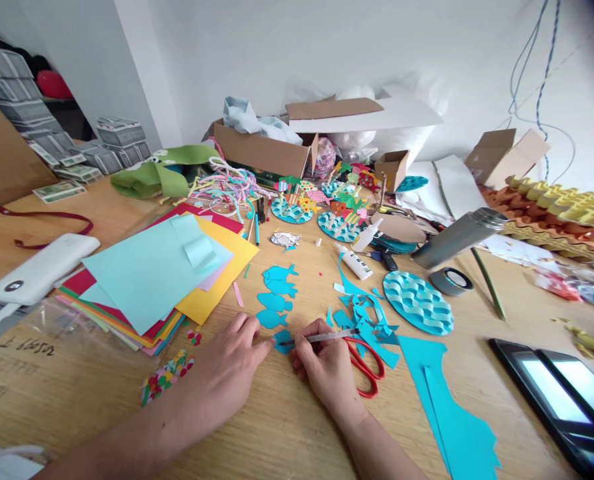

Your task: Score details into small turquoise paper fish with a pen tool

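My right hand (pixel 321 360) is closed round a pen (pixel 334 335), its tip over a small blue paper fish (pixel 283 341) on the table. My left hand (pixel 239 353) rests beside it with fingers curled, the thumb holding the fish's left edge. Above lie more blue paper fish (pixel 274 302) in a column, the top one (pixel 279 279) with drawn lines. Red-handled scissors (pixel 369 370) lie to the right of my right hand, partly under blue paper scraps (pixel 369 320).
Coloured paper sheets (pixel 137 273) are stacked left, near a white power bank (pixel 44 267). Glue bottles (pixel 357 263), a wavy blue disc (pixel 419 302), tape (pixel 451 281) and a metal flask (pixel 459 237) stand or lie right. Finished fish decorations (pixel 339 223) and boxes (pixel 267 150) fill the back.
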Tool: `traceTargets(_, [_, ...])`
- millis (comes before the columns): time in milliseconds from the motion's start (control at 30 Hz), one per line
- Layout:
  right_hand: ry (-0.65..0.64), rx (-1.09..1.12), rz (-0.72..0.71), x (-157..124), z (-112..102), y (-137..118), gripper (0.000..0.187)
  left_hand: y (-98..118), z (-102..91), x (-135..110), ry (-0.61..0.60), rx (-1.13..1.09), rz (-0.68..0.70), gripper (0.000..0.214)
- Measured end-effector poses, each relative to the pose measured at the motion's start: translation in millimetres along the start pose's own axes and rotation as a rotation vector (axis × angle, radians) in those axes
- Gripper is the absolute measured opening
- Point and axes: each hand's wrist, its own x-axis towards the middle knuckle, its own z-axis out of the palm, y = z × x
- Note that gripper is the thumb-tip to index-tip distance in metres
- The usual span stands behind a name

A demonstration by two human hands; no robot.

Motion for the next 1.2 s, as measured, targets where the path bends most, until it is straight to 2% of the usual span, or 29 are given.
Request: traceTargets(1200, [-0.043, -0.003, -0.003, 0.3, -2.2, 8.2, 0.022, -1.6, 4.0, -0.7, 0.007, 0.018, 0.002, 0.048])
